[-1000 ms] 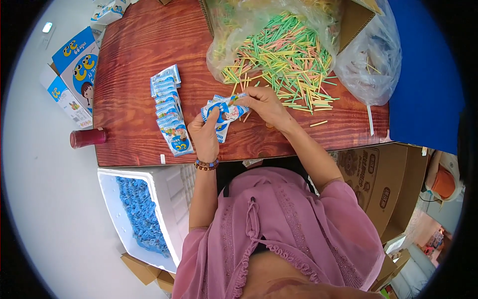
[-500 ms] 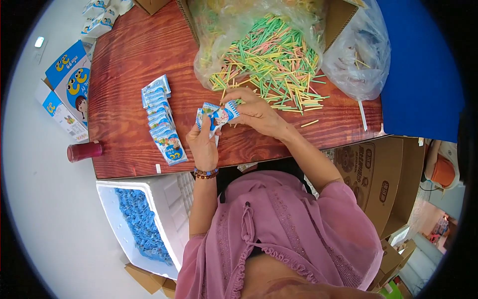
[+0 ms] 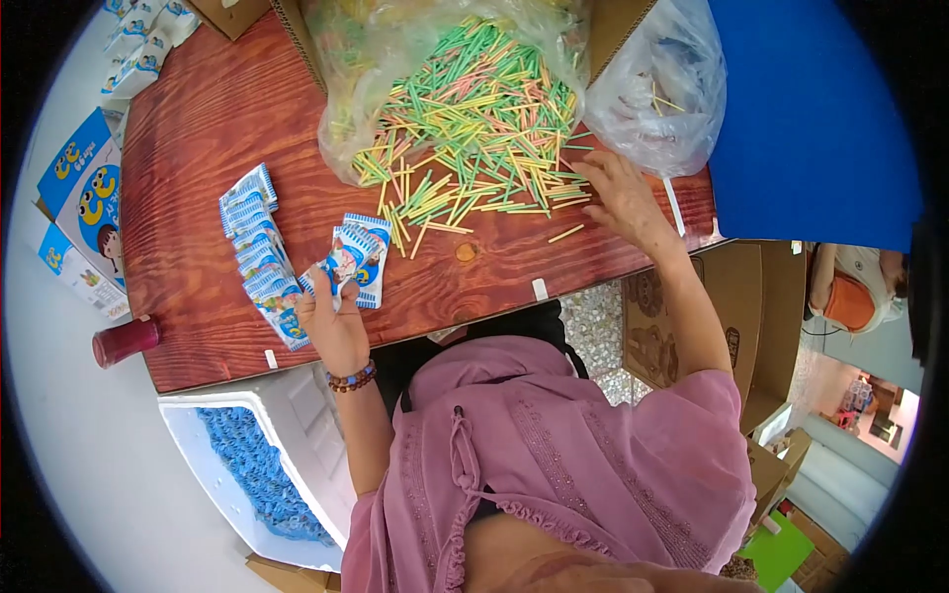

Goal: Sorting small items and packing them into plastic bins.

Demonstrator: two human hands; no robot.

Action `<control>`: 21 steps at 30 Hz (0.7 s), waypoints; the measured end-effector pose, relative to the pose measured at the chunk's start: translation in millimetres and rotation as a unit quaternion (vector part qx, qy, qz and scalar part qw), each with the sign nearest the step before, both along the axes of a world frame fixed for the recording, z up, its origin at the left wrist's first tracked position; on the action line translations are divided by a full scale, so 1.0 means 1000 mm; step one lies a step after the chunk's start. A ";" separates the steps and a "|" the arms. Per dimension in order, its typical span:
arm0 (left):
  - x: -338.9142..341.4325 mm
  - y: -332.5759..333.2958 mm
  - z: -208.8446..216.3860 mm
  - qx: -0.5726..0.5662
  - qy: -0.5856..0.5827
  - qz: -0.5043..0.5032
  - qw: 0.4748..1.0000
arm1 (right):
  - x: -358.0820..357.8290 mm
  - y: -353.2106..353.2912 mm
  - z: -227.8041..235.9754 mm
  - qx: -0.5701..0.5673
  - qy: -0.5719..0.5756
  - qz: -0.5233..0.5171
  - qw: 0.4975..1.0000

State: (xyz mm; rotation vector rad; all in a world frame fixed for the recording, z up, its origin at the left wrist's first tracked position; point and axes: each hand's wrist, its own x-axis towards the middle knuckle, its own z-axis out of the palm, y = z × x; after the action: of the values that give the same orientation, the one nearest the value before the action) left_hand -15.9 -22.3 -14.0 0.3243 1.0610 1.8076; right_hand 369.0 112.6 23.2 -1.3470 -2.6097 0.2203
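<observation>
The left hand (image 3: 339, 321) pinches a small packet (image 3: 346, 255) between thumb and fingers, above the front part of the table (image 3: 474, 282). The right hand (image 3: 630, 206) is well apart from it, fingers loosely spread at the right edge of a pile of sticks (image 3: 494, 119); I cannot tell whether a fingertip touches one. Two beaded bracelets (image 3: 353, 377) circle the left wrist. A second packet (image 3: 374, 267) lies on the table, partly behind the held one, and an overlapping row of packets (image 3: 259, 247) lies just left of the hand. The green, yellow and pink sticks spill from a clear bag (image 3: 341, 124) in a cardboard box (image 3: 615, 40), with another clear bag (image 3: 667, 114) to its right. A red jar (image 3: 126, 341) shows at the table's left edge, and below it stands a white foam box (image 3: 311, 435) holding blue pieces (image 3: 259, 474)
</observation>
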 end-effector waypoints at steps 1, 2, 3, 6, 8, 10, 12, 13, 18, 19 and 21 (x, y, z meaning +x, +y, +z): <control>0.003 0.001 -0.002 -0.012 -0.012 0.000 1.000 | 0.003 0.002 -0.007 -0.016 0.000 0.009 1.000; 0.006 0.003 -0.001 -0.010 -0.013 -0.002 1.000 | 0.005 0.006 -0.012 -0.030 0.001 0.016 0.999; 0.009 0.005 0.001 -0.015 -0.006 -0.011 1.000 | 0.004 0.010 -0.015 -0.029 0.000 0.015 0.999; 0.011 0.007 0.001 -0.022 -0.001 -0.013 1.000 | -0.004 0.024 -0.027 -0.049 0.009 0.001 0.999; 0.011 0.006 0.001 -0.025 -0.004 -0.005 1.000 | -0.011 0.033 -0.040 -0.001 0.042 0.091 0.995; 0.012 0.006 0.002 -0.028 0.003 -0.006 1.000 | -0.020 0.038 -0.049 0.011 0.054 0.104 0.993; 0.014 0.006 0.004 -0.034 0.003 -0.006 0.999 | -0.032 0.043 -0.052 0.021 0.066 0.120 0.990; 0.014 0.006 0.004 -0.039 0.003 -0.009 0.999 | -0.038 0.046 -0.053 0.048 0.079 0.137 0.986; 0.011 0.007 -0.001 -0.041 0.011 -0.013 0.999 | -0.068 0.051 -0.049 0.088 0.078 0.124 0.985; 0.010 0.007 -0.001 -0.040 0.011 -0.015 0.999 | -0.072 0.051 -0.038 0.108 0.057 0.106 0.987; 0.010 0.006 -0.001 -0.041 0.009 -0.010 0.999 | -0.079 0.052 -0.027 0.128 0.035 0.088 0.987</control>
State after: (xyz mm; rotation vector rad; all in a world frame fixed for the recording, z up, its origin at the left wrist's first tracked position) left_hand -6.2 -16.0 -14.9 0.3008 1.1379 1.7405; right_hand 290.5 164.5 -4.2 -1.0081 -2.5915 -0.0412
